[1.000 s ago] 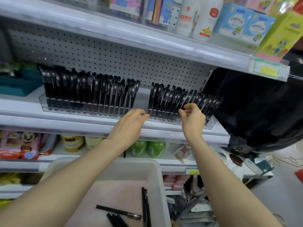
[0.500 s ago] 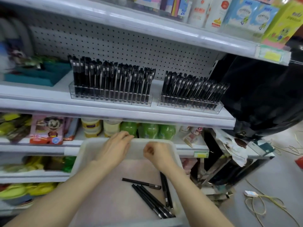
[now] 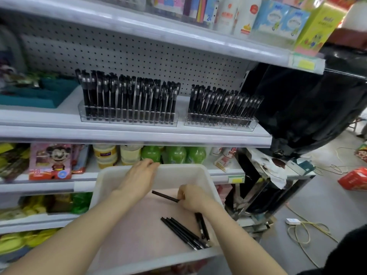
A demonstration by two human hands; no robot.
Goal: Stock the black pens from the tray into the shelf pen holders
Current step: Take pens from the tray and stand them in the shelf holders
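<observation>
A white tray with a pinkish floor sits low in front of the shelves. My right hand is inside it and pinches one black pen by its end, the pen lifted off the floor and pointing left. Several more loose black pens lie at the tray's front right. My left hand rests over the tray's far rim, fingers relaxed. On the middle shelf stand two clear pen holders, the left holder and the right holder, both packed with upright black pens.
The shelf below the holders carries green bottles, jars and snack packs. A black bag hangs right of the shelf. Cables and a white plug lie on the floor at right, near a red package.
Both hands dropped from the right pen holder down to the tray. My right hand has taken hold of one pen in the tray; my left settled on the tray's far rim.
</observation>
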